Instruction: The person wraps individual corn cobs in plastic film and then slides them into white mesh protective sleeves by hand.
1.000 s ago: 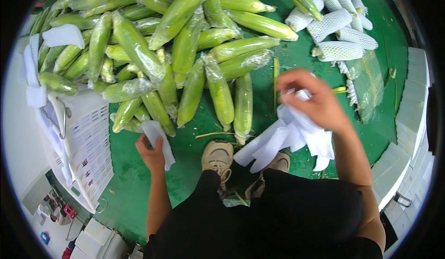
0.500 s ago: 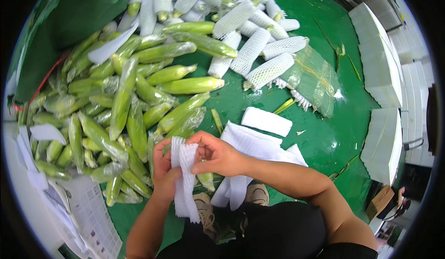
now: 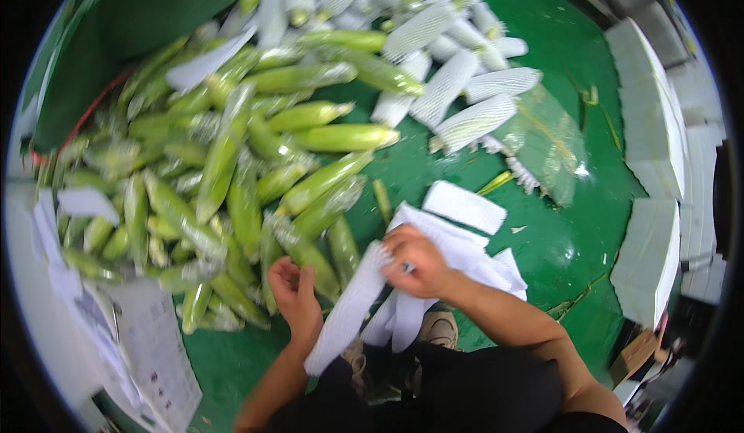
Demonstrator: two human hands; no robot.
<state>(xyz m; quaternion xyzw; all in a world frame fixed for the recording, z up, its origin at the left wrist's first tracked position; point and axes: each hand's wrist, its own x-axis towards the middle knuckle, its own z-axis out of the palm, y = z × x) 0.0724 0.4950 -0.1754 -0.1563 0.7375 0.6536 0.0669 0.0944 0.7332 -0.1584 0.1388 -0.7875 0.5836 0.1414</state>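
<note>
My right hand [image 3: 416, 261] grips the top end of a long white foam net sleeve [image 3: 346, 315] that hangs down toward my lap. My left hand [image 3: 294, 288] is beside it on the left, fingers apart and curled, holding nothing, its fingertips close to the nearest green corn cobs [image 3: 302, 249]. Under my right wrist lies a loose stack of white foam net sleeves [image 3: 465, 231] on the green floor. A large heap of green husked corn [image 3: 225, 170] spreads across the left and centre.
Corn cobs wrapped in white net [image 3: 457, 92] lie at the top right. White cartons [image 3: 651, 139] line the right edge. Printed paper sheets [image 3: 147, 348] sit at lower left. My shoes [image 3: 438, 328] rest on the green floor [image 3: 558, 247].
My view has swung left over the corn heap. Earlier both hands held the white sleeve together; now my left hand has let go and only my right hand holds it.
</note>
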